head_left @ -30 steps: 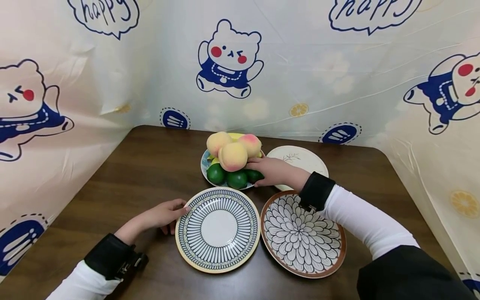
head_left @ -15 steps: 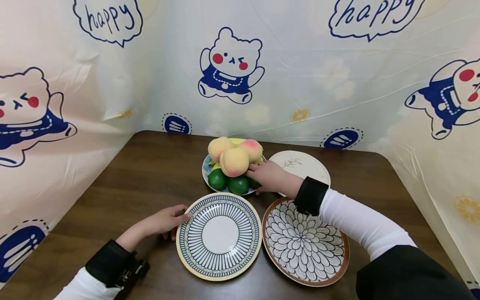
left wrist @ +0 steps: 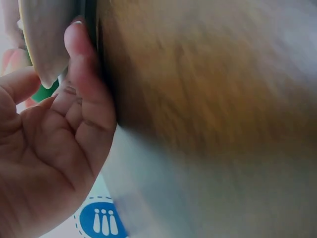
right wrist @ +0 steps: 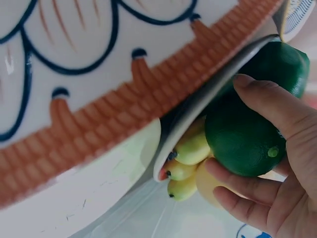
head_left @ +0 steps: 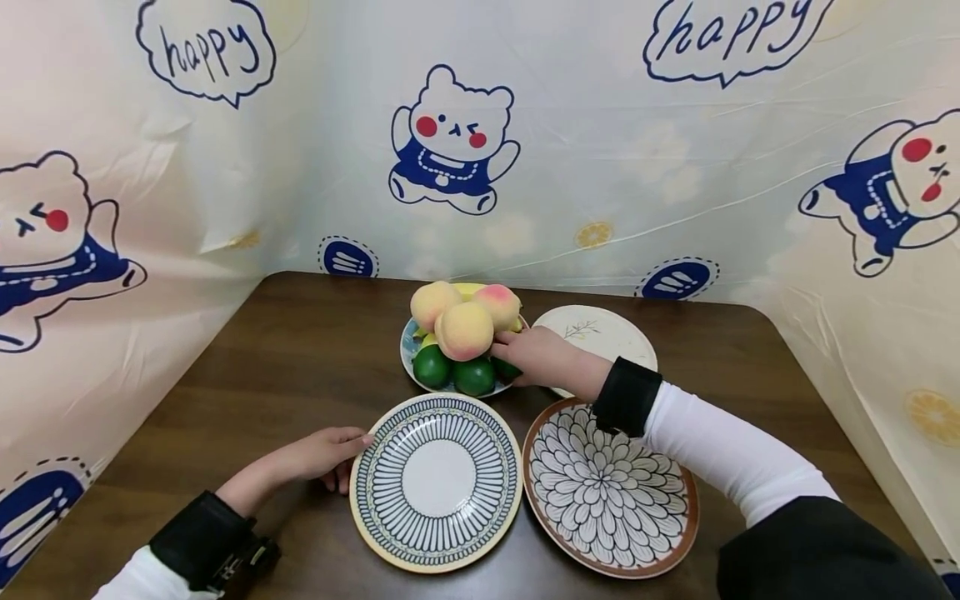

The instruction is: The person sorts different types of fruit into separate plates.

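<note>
A glossy round white plate with dark radial lines and a yellow rim is set near on the brown wood-grain table; its left rim is gripped by the left hand, thumb at the edge, fingers curled below; just to its right is laid a round white plate with black petal outlines and a brown rim, crossed at the top by the white right sleeve; beyond, a round blue-and-white plate is piled with fruit; at its right front a smooth dark-green oval fruit is held between thumb and fingers of the right hand; whether it is lifted can't be told; beside it two more green fruits are seen; small yellow-green banana-like fruits and three pinkish-yellow fuzzy peaches are heaped behind; a cream plate with a twig print is partly hidden by the right arm; the rear is closed off by a pale bear-printed sheet.
</note>
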A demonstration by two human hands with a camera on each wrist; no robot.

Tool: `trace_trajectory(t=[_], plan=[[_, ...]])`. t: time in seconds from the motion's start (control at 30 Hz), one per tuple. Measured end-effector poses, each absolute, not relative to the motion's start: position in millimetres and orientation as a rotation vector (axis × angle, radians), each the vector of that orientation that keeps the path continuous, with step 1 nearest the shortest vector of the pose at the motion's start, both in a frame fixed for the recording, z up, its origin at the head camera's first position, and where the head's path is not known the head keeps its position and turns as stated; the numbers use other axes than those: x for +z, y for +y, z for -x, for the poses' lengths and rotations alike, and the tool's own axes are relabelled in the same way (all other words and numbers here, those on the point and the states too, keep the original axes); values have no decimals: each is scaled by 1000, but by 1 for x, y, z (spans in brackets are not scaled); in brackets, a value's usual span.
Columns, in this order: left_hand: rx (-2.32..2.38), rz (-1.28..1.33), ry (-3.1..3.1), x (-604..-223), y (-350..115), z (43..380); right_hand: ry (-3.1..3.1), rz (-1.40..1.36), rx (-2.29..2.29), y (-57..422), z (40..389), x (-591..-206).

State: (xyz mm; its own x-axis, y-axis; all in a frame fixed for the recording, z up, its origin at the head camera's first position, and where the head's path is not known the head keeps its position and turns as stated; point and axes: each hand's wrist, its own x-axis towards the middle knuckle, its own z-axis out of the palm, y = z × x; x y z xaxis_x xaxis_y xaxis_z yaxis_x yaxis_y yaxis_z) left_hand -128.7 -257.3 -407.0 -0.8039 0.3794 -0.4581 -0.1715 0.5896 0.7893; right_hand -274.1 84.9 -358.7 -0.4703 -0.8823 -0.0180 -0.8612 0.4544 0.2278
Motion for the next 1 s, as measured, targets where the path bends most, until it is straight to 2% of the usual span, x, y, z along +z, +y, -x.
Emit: trace_trajectory(t=[0.4, 1.0], plan=[[1193, -109, 2175, -408, -258, 126, -2688, -1556, -110, 100, 265, -346], [1200, -139, 2179, -409, -252, 129, -2852, -1332, 14, 130, 253, -334]])
